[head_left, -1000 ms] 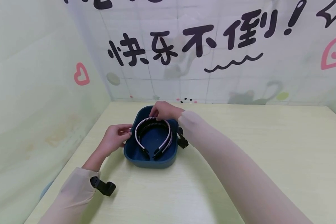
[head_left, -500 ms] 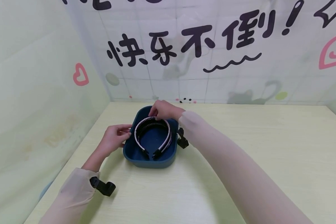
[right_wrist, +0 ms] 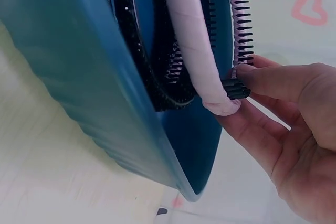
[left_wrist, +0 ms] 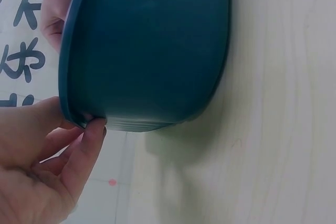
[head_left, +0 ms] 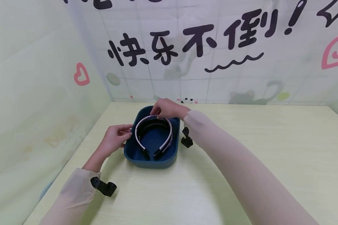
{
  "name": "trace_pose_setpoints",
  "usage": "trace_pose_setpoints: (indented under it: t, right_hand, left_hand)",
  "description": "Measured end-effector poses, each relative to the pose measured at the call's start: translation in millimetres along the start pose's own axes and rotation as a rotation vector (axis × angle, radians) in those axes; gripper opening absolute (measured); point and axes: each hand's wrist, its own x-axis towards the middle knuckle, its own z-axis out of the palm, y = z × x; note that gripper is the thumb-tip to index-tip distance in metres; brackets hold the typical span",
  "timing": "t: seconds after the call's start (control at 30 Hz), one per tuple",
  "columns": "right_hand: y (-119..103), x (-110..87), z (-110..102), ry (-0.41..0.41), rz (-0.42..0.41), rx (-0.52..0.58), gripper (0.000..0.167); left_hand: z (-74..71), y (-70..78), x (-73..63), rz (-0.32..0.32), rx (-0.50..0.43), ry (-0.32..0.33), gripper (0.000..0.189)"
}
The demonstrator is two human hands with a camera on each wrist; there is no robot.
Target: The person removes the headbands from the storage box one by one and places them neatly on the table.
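A dark blue plastic bin (head_left: 152, 164) with rounded corners stands on the table, headbands lying in it. My left hand (head_left: 115, 138) grips its left rim; in the left wrist view the thumb and fingers pinch the edge (left_wrist: 65, 82). Over the bin's far end, my right hand (head_left: 167, 108) pinches the top of a pale pink fabric-wrapped headband (right_wrist: 191, 35) between thumb and fingers. Black comb teeth line this headband's inner side. Beneath it sits a glittery black headband (right_wrist: 126, 19). The bin's wall hides the headbands from the left wrist view.
The light wood table (head_left: 242, 150) runs to a printed cloth backdrop (head_left: 197, 84) close behind the bin. Another cloth wall (head_left: 45, 93) stands along the left. A small black camera (head_left: 104, 187) is strapped to my left wrist.
My right hand has risen slightly and shifted a little right, and the pink headband's top has come up with it. My left hand and the bin have stayed put.
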Motion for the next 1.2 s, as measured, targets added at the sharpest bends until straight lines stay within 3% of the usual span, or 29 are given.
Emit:
trace_pose_setpoints:
  t: [0.5,1.2]
  right_hand:
    - [-2,-27.6,-16,0.073,-0.007,-0.011,0.028]
    - [11,-57.5,-37,0.080,-0.024,-0.045,0.028]
  left_hand:
    - [0.8,-0.2,-1.6,0.004,0.009,-0.002,0.039]
    - [0.2,-0.8,-0.6,0.018,0.046,-0.003,0.039]
